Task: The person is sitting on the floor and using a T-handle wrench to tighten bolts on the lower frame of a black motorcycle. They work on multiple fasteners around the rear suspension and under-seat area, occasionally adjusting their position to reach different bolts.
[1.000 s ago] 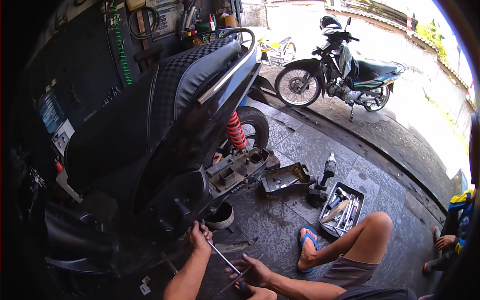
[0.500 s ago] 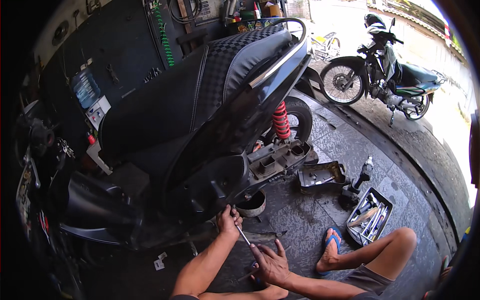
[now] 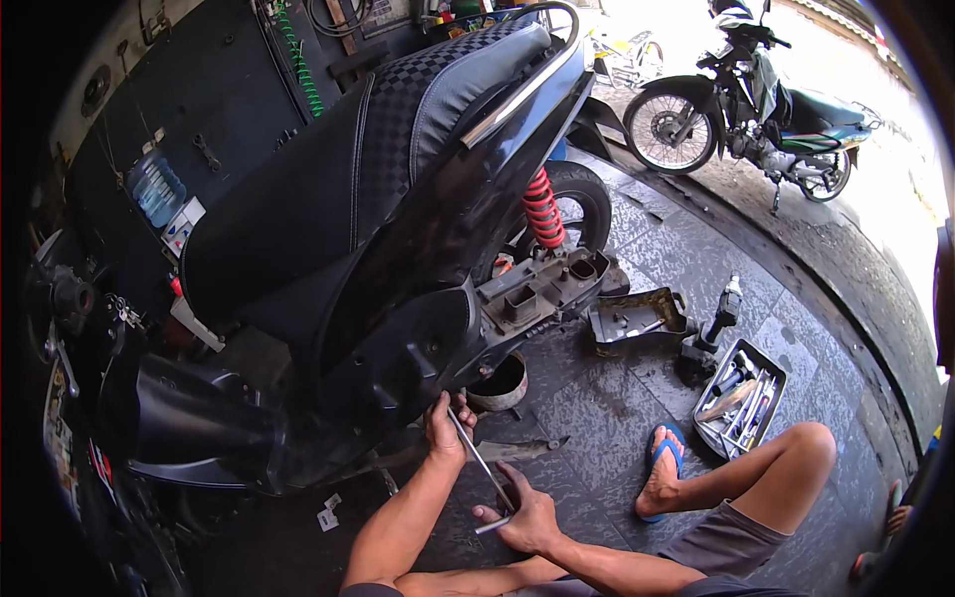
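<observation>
A long metal T-handle wrench slants from under the black scooter down toward me. Its far end meets the scooter's lower side cover, where my left hand closes around the shaft; the tip is hidden. My right hand is curled at the handle end, and the short crossbar sticks out past the fingers. Just beyond my left hand, a round bowl stands on the floor below the engine. The scooter's open air-box housing shows beside the red shock spring.
To the right lie a loose black cover holding small parts, a cordless impact driver and a tray of hand tools. My foot in a blue sandal rests near them. Another motorcycle is parked outside.
My right hand has gone from spread fingers to curled around the wrench's handle end, and the crossbar has turned into sight. The view has shifted slightly.
</observation>
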{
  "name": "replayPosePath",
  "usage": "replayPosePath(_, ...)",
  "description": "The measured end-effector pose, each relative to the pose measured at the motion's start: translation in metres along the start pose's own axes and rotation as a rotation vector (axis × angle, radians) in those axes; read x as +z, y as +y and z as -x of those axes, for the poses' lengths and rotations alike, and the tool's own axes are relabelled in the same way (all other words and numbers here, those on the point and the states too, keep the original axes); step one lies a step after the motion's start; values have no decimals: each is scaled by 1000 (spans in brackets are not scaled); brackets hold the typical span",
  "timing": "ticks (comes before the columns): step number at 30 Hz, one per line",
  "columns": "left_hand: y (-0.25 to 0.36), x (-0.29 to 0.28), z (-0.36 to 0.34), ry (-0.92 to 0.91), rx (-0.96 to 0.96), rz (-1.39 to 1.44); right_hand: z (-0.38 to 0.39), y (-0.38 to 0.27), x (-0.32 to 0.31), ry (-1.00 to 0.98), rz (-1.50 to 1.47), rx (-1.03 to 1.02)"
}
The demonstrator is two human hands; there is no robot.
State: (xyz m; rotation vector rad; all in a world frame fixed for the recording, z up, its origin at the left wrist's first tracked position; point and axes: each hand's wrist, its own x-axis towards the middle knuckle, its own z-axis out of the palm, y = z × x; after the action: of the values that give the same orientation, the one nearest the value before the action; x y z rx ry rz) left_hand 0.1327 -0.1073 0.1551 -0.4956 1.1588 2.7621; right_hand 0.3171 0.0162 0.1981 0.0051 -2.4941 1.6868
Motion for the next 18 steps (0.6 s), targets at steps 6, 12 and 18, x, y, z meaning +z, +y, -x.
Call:
replayPosePath(6,0,-7,2,-13,-29,-253,5,17,21,-40,-634,394)
replayPosePath(12,-1,-24,40,49,455,-799,3,8,16,-125,-357,321)
replayPosePath(18,23,82,138,-849,780,-1035,3,30,16,-66,-443,417)
